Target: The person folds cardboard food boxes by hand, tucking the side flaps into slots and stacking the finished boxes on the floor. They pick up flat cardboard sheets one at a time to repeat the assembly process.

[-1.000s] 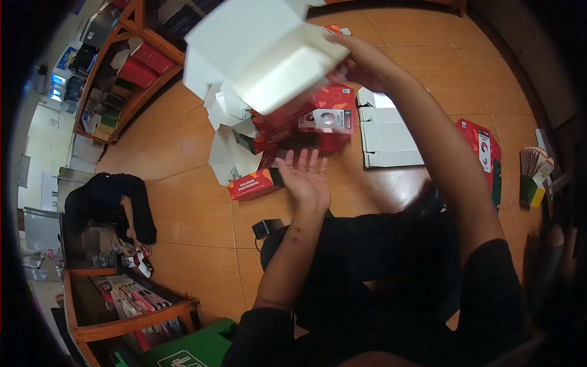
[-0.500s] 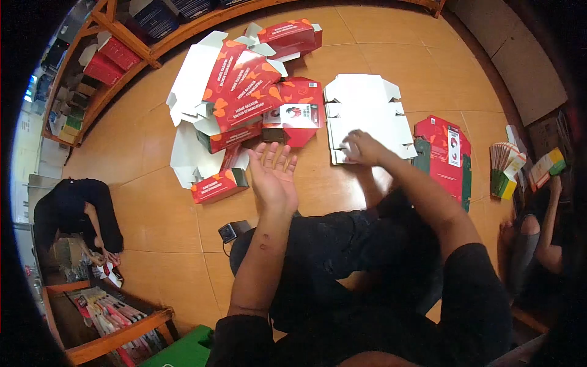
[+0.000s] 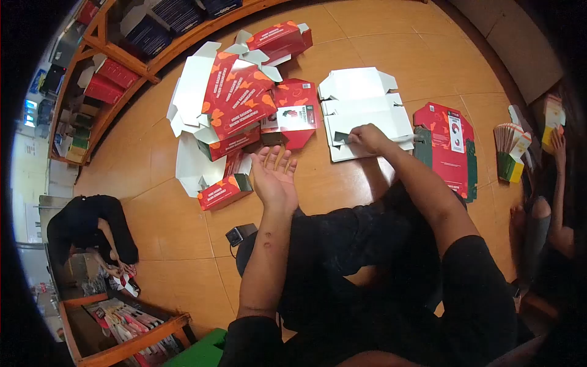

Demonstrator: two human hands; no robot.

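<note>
right hand (image 3: 372, 140) now curled at white carton stack (image 3: 362, 92)

right hand (image 3: 370, 139) touches the flat white cardboard (image 3: 362, 92).

So the floor (image 3: 177, 214) is orangey-tan with big tiles and visible seams, kinda shiny in spots. A wooden shelf unit (image 3: 168, 58) curves along the far side, plain pale panels (image 3: 513, 46) line the right, and there's a low wood-framed rack (image 3: 125, 355) bottom left. Brighter light on the left edge.
</note>
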